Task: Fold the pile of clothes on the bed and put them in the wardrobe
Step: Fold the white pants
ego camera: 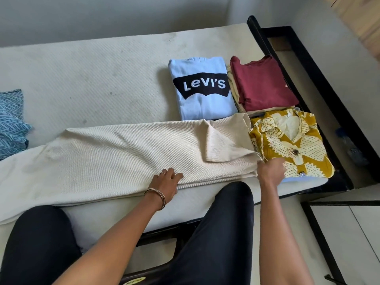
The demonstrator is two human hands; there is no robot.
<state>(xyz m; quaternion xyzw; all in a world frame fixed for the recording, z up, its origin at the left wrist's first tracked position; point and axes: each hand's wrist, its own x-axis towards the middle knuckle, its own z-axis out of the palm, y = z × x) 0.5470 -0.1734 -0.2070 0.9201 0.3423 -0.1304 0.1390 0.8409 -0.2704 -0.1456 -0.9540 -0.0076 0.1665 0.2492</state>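
Long beige trousers (pixel 123 157) lie stretched across the near side of the bed, their waist end at the right with a corner flap turned over. My left hand (pixel 167 179) rests flat on the trousers' near edge, fingers spread. At the waist edge, my right hand (pixel 271 170) pinches the beige cloth. Folded clothes sit beyond: a light blue Levi's top (pixel 202 89), a maroon shirt (pixel 261 83) on a cream garment, and a yellow patterned shirt (pixel 294 145) right beside my right hand.
A blue zigzag-patterned cloth (pixel 12 122) lies unfolded at the bed's left edge. The cream mattress (pixel 92 79) sits in a black bed frame (pixel 320 87) running along the right. My dark-trousered knees press against the near side. Pale floor shows at lower right.
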